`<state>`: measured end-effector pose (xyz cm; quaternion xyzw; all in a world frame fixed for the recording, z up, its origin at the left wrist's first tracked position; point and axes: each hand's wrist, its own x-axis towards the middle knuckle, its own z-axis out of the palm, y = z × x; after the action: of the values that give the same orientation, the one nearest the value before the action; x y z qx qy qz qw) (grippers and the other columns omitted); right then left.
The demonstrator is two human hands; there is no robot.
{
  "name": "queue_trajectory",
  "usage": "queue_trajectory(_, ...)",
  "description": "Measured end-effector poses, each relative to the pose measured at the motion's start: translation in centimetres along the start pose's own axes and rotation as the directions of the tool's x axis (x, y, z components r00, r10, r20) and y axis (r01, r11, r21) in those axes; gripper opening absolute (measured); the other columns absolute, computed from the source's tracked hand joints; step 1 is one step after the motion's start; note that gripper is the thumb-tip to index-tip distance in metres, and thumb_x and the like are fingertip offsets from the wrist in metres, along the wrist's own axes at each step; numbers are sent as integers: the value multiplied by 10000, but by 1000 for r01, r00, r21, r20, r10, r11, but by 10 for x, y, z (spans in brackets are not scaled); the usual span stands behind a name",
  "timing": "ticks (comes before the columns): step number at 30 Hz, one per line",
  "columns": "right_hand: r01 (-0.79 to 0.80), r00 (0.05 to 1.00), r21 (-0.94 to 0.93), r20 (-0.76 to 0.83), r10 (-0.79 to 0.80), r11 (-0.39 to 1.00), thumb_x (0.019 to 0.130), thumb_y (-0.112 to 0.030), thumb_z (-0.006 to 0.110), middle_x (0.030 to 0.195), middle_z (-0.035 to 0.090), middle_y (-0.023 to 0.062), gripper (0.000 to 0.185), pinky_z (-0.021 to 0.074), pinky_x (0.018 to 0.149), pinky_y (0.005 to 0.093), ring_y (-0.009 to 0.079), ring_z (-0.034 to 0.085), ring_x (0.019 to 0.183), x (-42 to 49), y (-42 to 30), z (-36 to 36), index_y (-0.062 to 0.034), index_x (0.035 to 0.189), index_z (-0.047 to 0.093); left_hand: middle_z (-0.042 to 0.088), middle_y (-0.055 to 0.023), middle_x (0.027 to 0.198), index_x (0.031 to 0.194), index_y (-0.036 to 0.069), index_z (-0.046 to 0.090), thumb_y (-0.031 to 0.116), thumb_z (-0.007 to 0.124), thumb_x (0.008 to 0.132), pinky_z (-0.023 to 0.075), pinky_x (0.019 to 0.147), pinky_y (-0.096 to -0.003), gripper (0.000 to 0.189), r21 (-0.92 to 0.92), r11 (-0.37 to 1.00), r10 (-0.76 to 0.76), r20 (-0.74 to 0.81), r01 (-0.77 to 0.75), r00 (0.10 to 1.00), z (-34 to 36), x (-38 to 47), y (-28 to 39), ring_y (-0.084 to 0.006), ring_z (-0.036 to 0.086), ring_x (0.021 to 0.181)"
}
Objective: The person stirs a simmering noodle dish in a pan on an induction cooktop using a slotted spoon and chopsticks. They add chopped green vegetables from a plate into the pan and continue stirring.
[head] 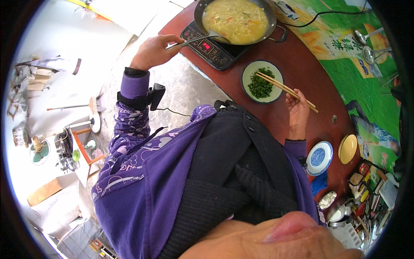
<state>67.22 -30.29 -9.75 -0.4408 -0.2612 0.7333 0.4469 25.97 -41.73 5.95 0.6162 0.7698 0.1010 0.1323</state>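
Observation:
My left hand [157,51] grips the handle of a metal ladle or cooking spoon [193,39], whose head rests at the near rim of a wok [271,32]. Yellowish soup [236,21] with shreds and red and orange bits fills the wok. Beneath it is a black induction cooker [215,55] with a lit red display. My right hand [298,105] holds a pair of wooden chopsticks [280,85]. Their tips reach into chopped green herbs [261,85] in a pale bowl with a dark rim [247,94], which stands on the red-brown table [275,119].
A blue-and-white plate [319,158] and a yellow dish [347,149] lie to the right. Metal ladles [368,55] hang or lie by the green patterned covering [343,74]. A black cable [313,17] runs past the wok. Pots and a utensil basket crowd the lower right.

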Motion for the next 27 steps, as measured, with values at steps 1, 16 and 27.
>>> queue_trajectory(1, -7, 1000, -5, 7, 7, 1000, 860, -178, 575, 935, 632, 74, 210, 518, 712, 273, 182, 627, 835, 0, 0, 1, -38, 1014, 600, 676, -100, 914, 1038, 103, 651, 304, 588, 854, 505, 712, -328, 280, 2, 1000, 19, -5, -19, 1000, 1, 0, 1, -244, 653, 802)
queue_trajectory(16, 39, 999, 19, -27, -38, 999, 871, -181, 566, 935, 632, 82, 201, 517, 716, 277, 194, 631, 851, -5, 0, -9, -35, 1004, 601, 666, -105, 895, 1036, 190, 650, 375, 528, 807, 503, 742, -403, 319, 158, 983, -64, -193, 96, 979, 71, 86, 17, -286, 634, 860)
queue_trajectory(27, 26, 997, 26, -79, -24, 999, 858, -179, 584, 967, 624, 78, 207, 515, 715, 278, 200, 629, 860, -7, -2, -13, -36, 1008, 597, 658, -136, 929, 1039, 216, 652, 384, 497, 809, 499, 773, -407, 325, 155, 978, -103, -230, 141, 968, 85, 138, 26, -307, 625, 891)
